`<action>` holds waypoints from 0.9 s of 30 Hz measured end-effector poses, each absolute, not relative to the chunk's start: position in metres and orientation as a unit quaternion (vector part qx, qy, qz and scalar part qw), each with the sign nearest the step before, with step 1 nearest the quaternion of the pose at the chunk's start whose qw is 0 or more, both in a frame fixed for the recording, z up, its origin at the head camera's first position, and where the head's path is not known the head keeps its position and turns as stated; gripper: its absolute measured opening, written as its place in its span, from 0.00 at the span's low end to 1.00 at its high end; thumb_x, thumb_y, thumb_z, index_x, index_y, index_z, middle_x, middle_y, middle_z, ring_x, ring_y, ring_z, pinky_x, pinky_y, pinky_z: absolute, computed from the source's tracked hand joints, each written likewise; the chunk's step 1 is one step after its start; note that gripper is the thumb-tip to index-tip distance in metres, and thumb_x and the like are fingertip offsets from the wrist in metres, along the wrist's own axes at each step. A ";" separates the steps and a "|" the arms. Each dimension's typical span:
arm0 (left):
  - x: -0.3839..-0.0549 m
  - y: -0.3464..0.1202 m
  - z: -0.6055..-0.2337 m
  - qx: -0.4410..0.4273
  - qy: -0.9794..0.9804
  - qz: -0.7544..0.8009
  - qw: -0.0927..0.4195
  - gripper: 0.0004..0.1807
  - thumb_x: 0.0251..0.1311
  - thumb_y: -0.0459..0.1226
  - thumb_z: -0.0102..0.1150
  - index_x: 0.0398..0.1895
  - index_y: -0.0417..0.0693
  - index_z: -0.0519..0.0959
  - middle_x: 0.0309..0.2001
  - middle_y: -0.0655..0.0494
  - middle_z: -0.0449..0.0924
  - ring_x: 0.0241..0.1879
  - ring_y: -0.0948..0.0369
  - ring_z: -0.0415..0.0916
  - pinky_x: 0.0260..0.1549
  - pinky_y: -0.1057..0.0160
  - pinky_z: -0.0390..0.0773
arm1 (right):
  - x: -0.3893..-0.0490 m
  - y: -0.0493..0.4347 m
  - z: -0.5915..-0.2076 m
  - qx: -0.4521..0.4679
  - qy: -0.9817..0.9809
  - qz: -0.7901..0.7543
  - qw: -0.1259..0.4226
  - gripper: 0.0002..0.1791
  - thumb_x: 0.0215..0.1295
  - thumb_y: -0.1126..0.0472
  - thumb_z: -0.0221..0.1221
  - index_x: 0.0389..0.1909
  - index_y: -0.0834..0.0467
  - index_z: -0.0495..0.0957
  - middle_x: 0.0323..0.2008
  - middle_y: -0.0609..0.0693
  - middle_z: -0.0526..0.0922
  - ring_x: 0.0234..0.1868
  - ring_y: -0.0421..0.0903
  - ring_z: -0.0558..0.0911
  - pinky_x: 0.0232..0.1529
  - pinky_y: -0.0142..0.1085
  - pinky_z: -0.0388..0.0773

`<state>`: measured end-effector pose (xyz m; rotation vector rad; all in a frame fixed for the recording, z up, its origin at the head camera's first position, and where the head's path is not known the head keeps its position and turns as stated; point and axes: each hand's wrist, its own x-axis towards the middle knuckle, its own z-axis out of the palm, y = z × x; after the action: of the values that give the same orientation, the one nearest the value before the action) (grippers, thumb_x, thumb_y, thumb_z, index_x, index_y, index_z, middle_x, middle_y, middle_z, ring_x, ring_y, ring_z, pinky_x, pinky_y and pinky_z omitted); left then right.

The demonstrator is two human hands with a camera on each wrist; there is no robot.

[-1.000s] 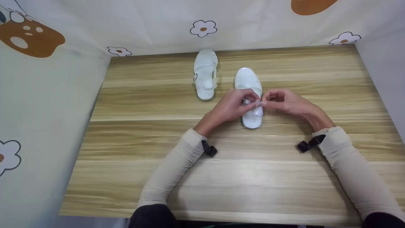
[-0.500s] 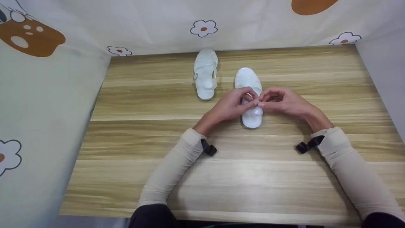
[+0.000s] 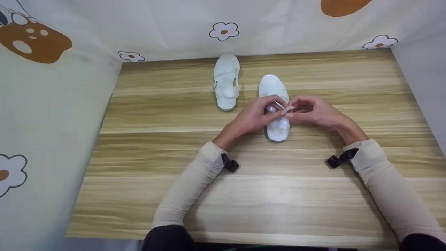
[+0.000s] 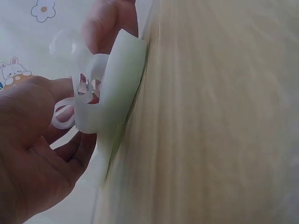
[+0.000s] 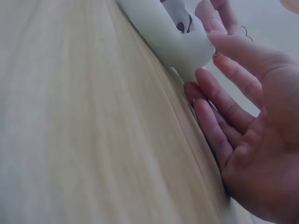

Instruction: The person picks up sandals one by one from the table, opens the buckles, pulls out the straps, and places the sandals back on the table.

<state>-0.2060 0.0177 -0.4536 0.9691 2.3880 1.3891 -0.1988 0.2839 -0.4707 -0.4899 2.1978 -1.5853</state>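
A white sandal (image 3: 277, 132) lies on the table between my hands, its toe pointing away from me. From the left, my left hand (image 3: 256, 114) reaches over it and pinches its thin strap (image 3: 288, 108) between thumb and fingers. The strap forms a loop (image 4: 64, 116) in the left wrist view. My right hand (image 3: 315, 112) meets it at the sandal's right edge, thumb and forefinger pinching at the strap's fastening. A small metal buckle (image 5: 216, 53) shows there in the right wrist view. The fingertips partly hide the fastening, so whether it is fastened is unclear.
A second white sandal (image 3: 226, 83) stands farther back to the left, near the rear edge of the wooden table (image 3: 271, 195). Patterned cloth (image 3: 174, 31) hangs behind the table and along its left side.
The strap's end now shows above my fingertips, where half a second ago it was hidden. My fingers have shifted slightly around it. Both sandals stay where they were.
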 end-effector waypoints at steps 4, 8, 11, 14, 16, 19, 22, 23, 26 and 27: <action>-0.208 0.015 -0.453 0.334 0.819 0.458 0.091 0.13 0.69 0.46 0.74 0.51 0.54 0.88 0.46 0.63 0.89 0.43 0.66 0.80 0.46 0.63 0.80 | -0.200 0.286 -0.472 -0.175 0.777 -0.576 0.186 0.14 0.73 0.60 0.71 0.50 0.64 0.82 0.48 0.49 0.88 0.53 0.43 0.86 0.58 0.30 0.82; -0.209 0.011 -0.451 0.340 0.820 0.450 0.094 0.15 0.64 0.47 0.78 0.48 0.52 0.87 0.44 0.61 0.87 0.39 0.64 0.75 0.41 0.68 0.74 | -0.200 0.288 -0.472 -0.190 0.769 -0.581 0.189 0.12 0.72 0.62 0.71 0.49 0.65 0.83 0.49 0.49 0.88 0.54 0.43 0.85 0.58 0.30 0.81; -0.210 0.009 -0.450 0.348 0.823 0.440 0.093 0.15 0.64 0.48 0.78 0.48 0.51 0.88 0.44 0.60 0.87 0.40 0.64 0.74 0.42 0.69 0.72 | -0.200 0.289 -0.472 -0.202 0.761 -0.587 0.191 0.11 0.73 0.64 0.69 0.49 0.65 0.83 0.49 0.49 0.87 0.55 0.43 0.84 0.59 0.31 0.80; -0.209 0.010 -0.449 0.345 0.829 0.429 0.098 0.15 0.66 0.48 0.77 0.48 0.52 0.88 0.45 0.60 0.88 0.41 0.64 0.74 0.42 0.70 0.71 | -0.200 0.291 -0.472 -0.212 0.754 -0.592 0.191 0.10 0.73 0.66 0.68 0.49 0.67 0.82 0.50 0.49 0.87 0.55 0.44 0.83 0.60 0.31 0.79; -0.208 0.011 -0.450 0.340 0.832 0.427 0.100 0.14 0.67 0.47 0.77 0.49 0.52 0.88 0.44 0.59 0.87 0.41 0.64 0.74 0.42 0.69 0.71 | -0.201 0.292 -0.472 -0.219 0.751 -0.591 0.195 0.10 0.73 0.66 0.67 0.49 0.68 0.81 0.50 0.50 0.87 0.56 0.45 0.83 0.60 0.31 0.79; -0.207 0.014 -0.451 0.337 0.832 0.431 0.091 0.12 0.67 0.46 0.76 0.49 0.52 0.88 0.43 0.59 0.87 0.40 0.66 0.74 0.42 0.69 0.72 | -0.201 0.292 -0.472 -0.225 0.754 -0.586 0.197 0.09 0.75 0.66 0.66 0.48 0.68 0.81 0.50 0.49 0.87 0.56 0.45 0.83 0.61 0.31 0.78; -0.206 0.016 -0.453 0.348 0.825 0.440 0.072 0.11 0.68 0.44 0.75 0.48 0.51 0.89 0.42 0.58 0.88 0.40 0.66 0.75 0.42 0.69 0.74 | -0.201 0.293 -0.472 -0.225 0.754 -0.584 0.199 0.08 0.77 0.65 0.63 0.48 0.67 0.83 0.49 0.48 0.87 0.53 0.43 0.83 0.56 0.31 0.78; -0.206 0.016 -0.453 0.352 0.822 0.442 0.066 0.10 0.68 0.43 0.75 0.48 0.51 0.89 0.42 0.59 0.89 0.41 0.66 0.76 0.43 0.69 0.75 | -0.201 0.293 -0.472 -0.226 0.755 -0.583 0.198 0.08 0.78 0.64 0.63 0.48 0.66 0.83 0.49 0.48 0.87 0.53 0.42 0.82 0.55 0.31 0.78; -0.205 0.017 -0.454 0.364 0.818 0.443 0.046 0.10 0.69 0.43 0.74 0.48 0.50 0.90 0.44 0.58 0.91 0.44 0.66 0.79 0.46 0.68 0.77 | -0.201 0.292 -0.472 -0.225 0.754 -0.584 0.199 0.08 0.79 0.63 0.61 0.47 0.66 0.84 0.48 0.48 0.87 0.51 0.41 0.82 0.52 0.30 0.78; -0.205 0.017 -0.454 0.367 0.818 0.441 0.042 0.10 0.69 0.43 0.74 0.48 0.50 0.90 0.45 0.58 0.91 0.45 0.65 0.80 0.48 0.68 0.78 | -0.201 0.292 -0.473 -0.225 0.754 -0.584 0.199 0.08 0.79 0.63 0.62 0.47 0.66 0.84 0.48 0.48 0.87 0.50 0.41 0.82 0.52 0.30 0.78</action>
<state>-0.2051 0.0169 -0.4544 1.1242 2.5032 1.3499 -0.2011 0.2920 -0.4726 -0.6293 2.1084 -1.6329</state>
